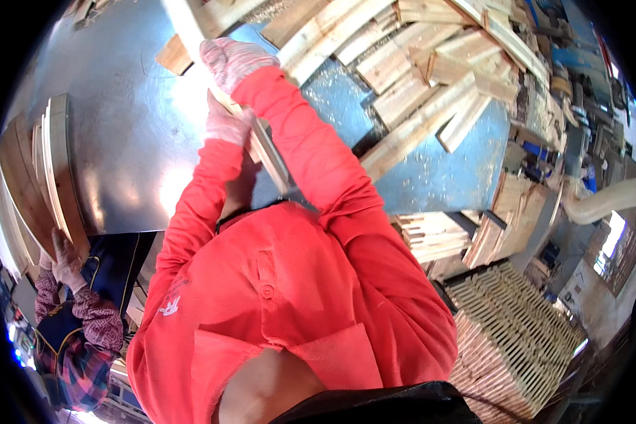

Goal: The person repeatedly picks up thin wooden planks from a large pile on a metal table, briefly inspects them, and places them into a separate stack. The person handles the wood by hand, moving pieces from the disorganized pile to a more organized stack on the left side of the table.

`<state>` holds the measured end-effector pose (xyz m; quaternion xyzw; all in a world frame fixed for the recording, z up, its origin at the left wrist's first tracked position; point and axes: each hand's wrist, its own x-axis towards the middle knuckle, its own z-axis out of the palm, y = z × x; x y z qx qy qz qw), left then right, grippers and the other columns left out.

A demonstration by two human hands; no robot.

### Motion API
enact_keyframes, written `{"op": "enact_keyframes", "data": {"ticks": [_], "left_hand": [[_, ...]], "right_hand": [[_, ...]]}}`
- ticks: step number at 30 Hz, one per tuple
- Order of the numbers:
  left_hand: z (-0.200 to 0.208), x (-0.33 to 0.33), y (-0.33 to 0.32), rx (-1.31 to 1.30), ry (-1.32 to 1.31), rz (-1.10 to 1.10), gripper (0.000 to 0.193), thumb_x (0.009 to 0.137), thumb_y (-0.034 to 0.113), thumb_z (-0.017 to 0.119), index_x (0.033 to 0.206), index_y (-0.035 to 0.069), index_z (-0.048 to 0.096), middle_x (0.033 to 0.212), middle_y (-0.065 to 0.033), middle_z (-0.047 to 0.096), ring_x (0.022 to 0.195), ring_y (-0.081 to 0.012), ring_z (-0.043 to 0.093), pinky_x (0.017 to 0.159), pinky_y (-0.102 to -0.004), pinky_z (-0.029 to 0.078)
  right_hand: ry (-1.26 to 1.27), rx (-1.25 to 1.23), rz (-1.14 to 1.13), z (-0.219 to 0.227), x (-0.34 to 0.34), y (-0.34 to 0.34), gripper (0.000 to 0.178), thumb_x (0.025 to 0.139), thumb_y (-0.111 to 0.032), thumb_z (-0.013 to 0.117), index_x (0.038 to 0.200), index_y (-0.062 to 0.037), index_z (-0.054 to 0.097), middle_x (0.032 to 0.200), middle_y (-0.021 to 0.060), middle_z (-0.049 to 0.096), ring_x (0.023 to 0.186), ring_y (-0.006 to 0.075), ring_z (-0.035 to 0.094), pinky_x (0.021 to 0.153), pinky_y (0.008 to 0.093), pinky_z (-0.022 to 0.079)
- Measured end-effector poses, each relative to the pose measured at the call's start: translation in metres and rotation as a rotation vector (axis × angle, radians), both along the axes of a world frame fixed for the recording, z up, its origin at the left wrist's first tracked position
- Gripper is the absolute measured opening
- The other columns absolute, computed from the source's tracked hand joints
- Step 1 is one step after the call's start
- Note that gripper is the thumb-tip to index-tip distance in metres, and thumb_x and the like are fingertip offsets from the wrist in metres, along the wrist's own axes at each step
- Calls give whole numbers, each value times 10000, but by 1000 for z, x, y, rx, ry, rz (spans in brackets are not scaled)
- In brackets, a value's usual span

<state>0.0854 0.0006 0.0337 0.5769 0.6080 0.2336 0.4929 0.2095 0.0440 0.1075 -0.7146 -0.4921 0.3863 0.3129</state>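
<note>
A long pale wooden plank point(185, 28) slants from the far edge of the view back toward my body, over a metal tabletop point(120, 141). My right hand point(234, 62), in a knitted work glove, is closed round it farther out. Nearer to me, my gloved left hand point(226, 124) grips the same plank, its fingers partly hidden behind the wood. The near end of the plank passes between my forearms, close to my waist. Just left of my right hand, a short brown wood piece point(173, 55) lies on the table.
Loose boards point(403, 81) lie heaped on the far right of the table amid sawdust. At the lower right stands a tall stack of wood strips point(512, 332). On the left, a co-worker's gloved hand point(67, 260) touches upright boards point(62, 162). A pale hose point(604, 205) curves at the right.
</note>
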Motion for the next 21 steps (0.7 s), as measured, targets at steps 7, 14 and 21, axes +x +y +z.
{"op": "enact_keyframes", "data": {"ticks": [7, 14, 21], "left_hand": [[-19, -75, 1, 119, -348, 53, 621, 760, 59, 744, 1296, 9, 434, 1035, -109, 655, 888, -173, 636, 772, -305, 518], [55, -86, -4, 167, 652, -454, 1078, 688, 456, 792, 1469, 13, 194, 1445, -236, 375, 1258, -363, 469, 1037, -401, 404], [42, -67, -18, 179, 948, -380, 979, 732, 262, 708, 1482, 80, 106, 1479, -231, 266, 1312, -405, 369, 1003, -498, 422]], "right_hand": [[-52, -393, -1037, -26, 36, -58, 827, 764, -395, 730, 1392, 5, 370, 1401, 209, 453, 1247, 335, 486, 1058, 369, 377], [-93, -130, -602, -82, -9, -77, 481, 863, -302, 658, 1240, -31, 534, 928, 145, 694, 813, 304, 677, 781, 367, 543], [-884, -251, -962, -33, 91, -200, 900, 758, -506, 657, 1448, -52, 300, 1508, 173, 306, 1397, 344, 272, 1116, 450, 288]]}}
